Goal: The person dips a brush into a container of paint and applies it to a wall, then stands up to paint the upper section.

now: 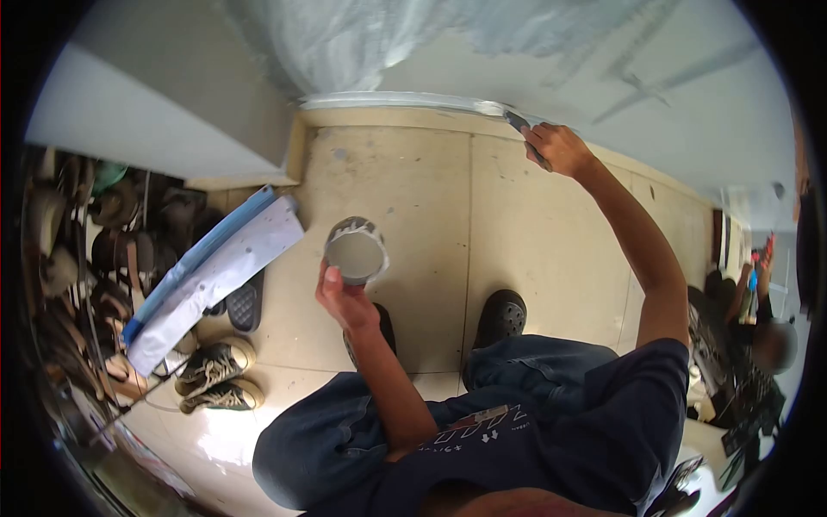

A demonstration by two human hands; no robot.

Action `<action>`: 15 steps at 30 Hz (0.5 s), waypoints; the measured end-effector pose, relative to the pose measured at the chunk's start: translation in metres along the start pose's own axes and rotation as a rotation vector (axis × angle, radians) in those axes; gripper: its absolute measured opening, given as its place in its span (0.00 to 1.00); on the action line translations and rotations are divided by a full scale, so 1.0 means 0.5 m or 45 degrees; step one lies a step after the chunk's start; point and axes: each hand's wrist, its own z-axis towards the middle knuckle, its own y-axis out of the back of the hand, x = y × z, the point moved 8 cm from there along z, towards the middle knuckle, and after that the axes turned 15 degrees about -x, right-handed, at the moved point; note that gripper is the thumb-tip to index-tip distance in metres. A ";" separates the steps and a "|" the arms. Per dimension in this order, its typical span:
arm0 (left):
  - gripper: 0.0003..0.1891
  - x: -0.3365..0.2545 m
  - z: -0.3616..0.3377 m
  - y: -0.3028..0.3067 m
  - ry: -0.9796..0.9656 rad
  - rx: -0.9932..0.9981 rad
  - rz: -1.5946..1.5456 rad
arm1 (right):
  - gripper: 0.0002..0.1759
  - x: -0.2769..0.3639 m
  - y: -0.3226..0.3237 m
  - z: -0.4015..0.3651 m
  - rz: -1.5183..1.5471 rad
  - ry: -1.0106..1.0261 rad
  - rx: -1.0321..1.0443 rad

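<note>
A round container of pale grey paint (pixel 356 256), smeared with white round its rim, is held by my left hand (pixel 346 302), thumb at the rim, above the tiled floor. My right hand (pixel 560 149) is closed round the dark handle of a brush (pixel 527 138). The whitish tip of the brush touches the bottom of the wall (pixel 482 60), just above the beige skirting (pixel 388 115). Streaky grey and whitish patches cover the upper part of the wall.
Shoes fill a rack (pixel 95 250) at the left, with blue and white sheets (pixel 220 276) leaning there. Sneakers (pixel 215 375) stand on the floor (pixel 413 198). A pillar (pixel 189 103) juts out at the upper left. Another person (pixel 771 345) is at the far right.
</note>
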 end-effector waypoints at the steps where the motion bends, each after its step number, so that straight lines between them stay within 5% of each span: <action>1: 0.34 0.008 0.000 -0.005 0.030 0.039 0.013 | 0.15 -0.016 0.002 -0.024 -0.010 -0.032 0.018; 15: 0.34 0.061 -0.040 -0.063 0.029 0.189 0.223 | 0.11 -0.158 0.062 -0.327 -0.113 -0.381 -0.170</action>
